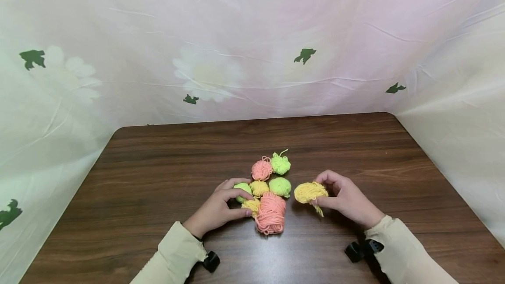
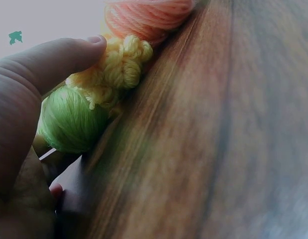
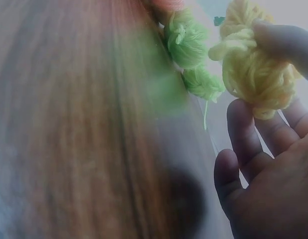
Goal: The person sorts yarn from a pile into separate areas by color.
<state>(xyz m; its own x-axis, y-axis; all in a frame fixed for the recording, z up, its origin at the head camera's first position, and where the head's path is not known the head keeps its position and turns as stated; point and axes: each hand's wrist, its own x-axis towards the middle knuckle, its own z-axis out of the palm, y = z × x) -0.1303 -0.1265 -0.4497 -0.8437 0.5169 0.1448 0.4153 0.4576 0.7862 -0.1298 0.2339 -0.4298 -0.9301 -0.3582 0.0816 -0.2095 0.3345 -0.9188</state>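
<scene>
My right hand (image 1: 347, 198) pinches a yellow ball of yarn (image 1: 310, 192) between thumb and fingers, just right of a cluster of yarn balls. In the right wrist view this yellow ball (image 3: 258, 74) is held up off the wood, a short end sticking out. On the cluster's left side, my left hand (image 1: 221, 207) has thumb and index finger around a small yellow yarn ball (image 1: 251, 206). Its other fingers reach over a green yarn ball (image 1: 240, 191). The left wrist view has the thumb (image 2: 79, 55) against the yellow yarn (image 2: 121, 64), with the green ball (image 2: 72, 119) beside it.
A large pink yarn bundle (image 1: 271, 214) lies at the cluster's front. Behind it are another yellow ball (image 1: 259, 188) and a green ball (image 1: 280, 186). Farther back sit a pink ball (image 1: 262, 169) and a green one (image 1: 281, 164) with a loose end. All rest on a dark wooden table (image 1: 158, 165).
</scene>
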